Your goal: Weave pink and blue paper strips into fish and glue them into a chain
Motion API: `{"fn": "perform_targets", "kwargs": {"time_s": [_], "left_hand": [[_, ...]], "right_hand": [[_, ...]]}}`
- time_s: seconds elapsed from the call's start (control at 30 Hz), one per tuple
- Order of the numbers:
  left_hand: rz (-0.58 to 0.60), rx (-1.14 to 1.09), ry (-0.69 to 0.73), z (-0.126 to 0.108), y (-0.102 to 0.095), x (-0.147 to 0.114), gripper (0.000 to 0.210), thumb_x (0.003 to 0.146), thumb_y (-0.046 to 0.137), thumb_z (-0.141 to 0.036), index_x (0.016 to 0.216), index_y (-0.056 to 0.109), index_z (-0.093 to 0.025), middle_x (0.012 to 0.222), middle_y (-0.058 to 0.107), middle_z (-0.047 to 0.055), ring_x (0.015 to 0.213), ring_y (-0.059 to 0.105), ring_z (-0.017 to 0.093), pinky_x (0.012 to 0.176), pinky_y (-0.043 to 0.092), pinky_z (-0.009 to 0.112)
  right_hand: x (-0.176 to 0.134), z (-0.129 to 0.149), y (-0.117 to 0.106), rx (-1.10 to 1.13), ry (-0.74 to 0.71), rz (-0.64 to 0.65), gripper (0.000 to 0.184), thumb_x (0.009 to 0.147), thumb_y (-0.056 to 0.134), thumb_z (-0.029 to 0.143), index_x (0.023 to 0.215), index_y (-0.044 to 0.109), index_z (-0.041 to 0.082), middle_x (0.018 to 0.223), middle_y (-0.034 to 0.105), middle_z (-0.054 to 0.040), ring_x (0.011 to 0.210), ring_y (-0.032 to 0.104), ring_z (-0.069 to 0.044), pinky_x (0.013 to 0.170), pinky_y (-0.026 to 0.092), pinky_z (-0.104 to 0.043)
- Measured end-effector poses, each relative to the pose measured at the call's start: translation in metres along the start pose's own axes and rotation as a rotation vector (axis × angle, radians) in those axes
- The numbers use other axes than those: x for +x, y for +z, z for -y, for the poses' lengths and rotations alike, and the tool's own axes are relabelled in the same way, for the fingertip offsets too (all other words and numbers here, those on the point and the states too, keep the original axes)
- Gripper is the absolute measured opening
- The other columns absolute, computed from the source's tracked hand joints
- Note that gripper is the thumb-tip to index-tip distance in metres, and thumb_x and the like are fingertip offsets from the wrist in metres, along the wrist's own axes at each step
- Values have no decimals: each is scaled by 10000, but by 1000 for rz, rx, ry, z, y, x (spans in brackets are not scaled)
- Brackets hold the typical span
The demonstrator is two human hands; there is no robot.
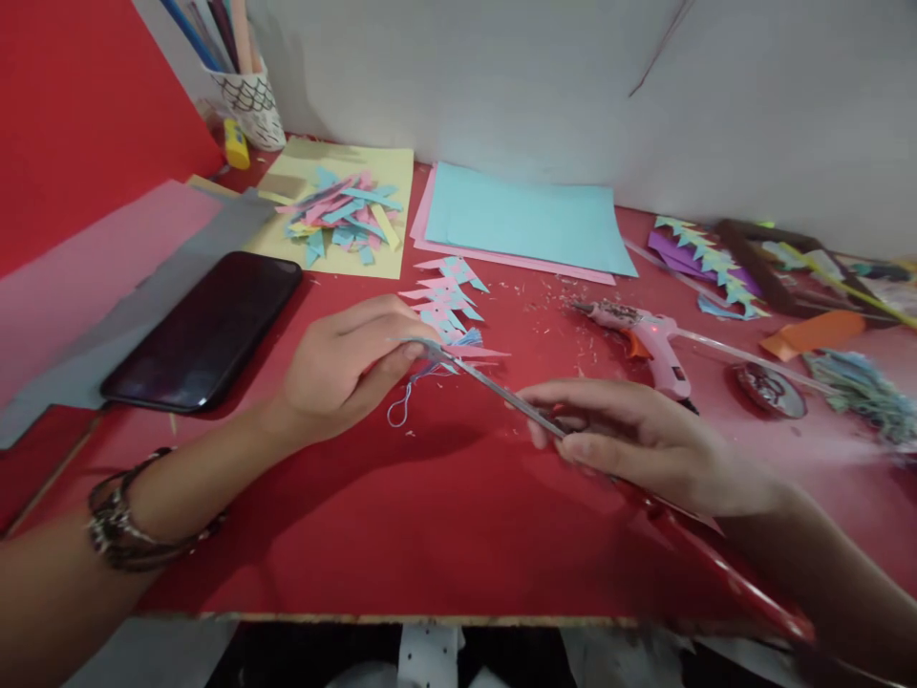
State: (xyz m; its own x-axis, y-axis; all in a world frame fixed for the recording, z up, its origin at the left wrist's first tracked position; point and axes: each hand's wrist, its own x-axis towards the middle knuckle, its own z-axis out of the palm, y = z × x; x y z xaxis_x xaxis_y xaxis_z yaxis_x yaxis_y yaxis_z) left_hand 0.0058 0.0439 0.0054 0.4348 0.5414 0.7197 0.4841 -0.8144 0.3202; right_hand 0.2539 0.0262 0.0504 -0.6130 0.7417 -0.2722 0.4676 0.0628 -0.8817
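My right hand (637, 440) is closed around red-handled scissors (494, 387), gripping them by the blade part. The red handle slants down to the right beneath my wrist, and the blades point up to the left. My left hand (358, 368) pinches a small blue-grey strip (428, 346) between thumb and fingers, right at the blade tip. The strip is blurred, so I cannot tell where it ends and the metal begins. Just behind lies a folded paper chain (448, 298) in pink and light blue, with a blue tassel (469, 338) and a thread loop (398, 411).
A black phone (204, 330) lies left. Cut paper strips (344, 215) are heaped on a yellow sheet (376, 263); blue sheets (522, 215) lie beside it. At right are a pink glue gun (655, 349) with its light on, a small round dish (770, 390) and yarn (860, 387).
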Motion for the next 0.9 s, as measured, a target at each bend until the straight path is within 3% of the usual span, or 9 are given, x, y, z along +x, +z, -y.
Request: {"fn": "perform_targets", "kwargs": {"time_s": [0.13,0.3,0.5,0.73,0.9], "left_hand": [[9,-27,12,-3,-9,5,221,858,378,-121,734,556,-165,663,557,1,634,510,86,579,412,192],[83,-35,-107,-1,-16,2,306,874,361,-198,614,520,-174,581,528,-2,519,457,94,488,353,219],[165,-83,-104,-1,-15,-1,310,873,371,-173,573,452,-182,508,397,-43,462,347,84,455,293,212],[226,-111,-120,3,-6,-7,316,876,378,-179,566,438,-181,525,374,-46,471,320,86,470,273,219],[260,-106,-131,0,-8,-4,328,868,377,-173,547,440,-182,512,395,-40,457,342,85,459,283,213]], "right_hand": [[0,7,-1,324,83,174,350,815,498,273,1137,538,141,792,554,-20,545,495,-50,515,428,-190],[-1,11,12,587,150,266,306,821,485,303,1071,572,151,769,512,-24,535,515,-62,478,425,-191],[-15,0,26,649,170,127,346,826,480,356,1113,545,174,720,517,-22,496,478,-65,421,382,-175],[-7,-19,22,714,199,279,364,846,439,378,1106,546,148,699,502,5,443,425,-36,387,344,-156],[-2,-23,21,678,200,283,350,841,450,377,1071,557,136,696,501,5,443,412,-34,378,346,-153]]}}
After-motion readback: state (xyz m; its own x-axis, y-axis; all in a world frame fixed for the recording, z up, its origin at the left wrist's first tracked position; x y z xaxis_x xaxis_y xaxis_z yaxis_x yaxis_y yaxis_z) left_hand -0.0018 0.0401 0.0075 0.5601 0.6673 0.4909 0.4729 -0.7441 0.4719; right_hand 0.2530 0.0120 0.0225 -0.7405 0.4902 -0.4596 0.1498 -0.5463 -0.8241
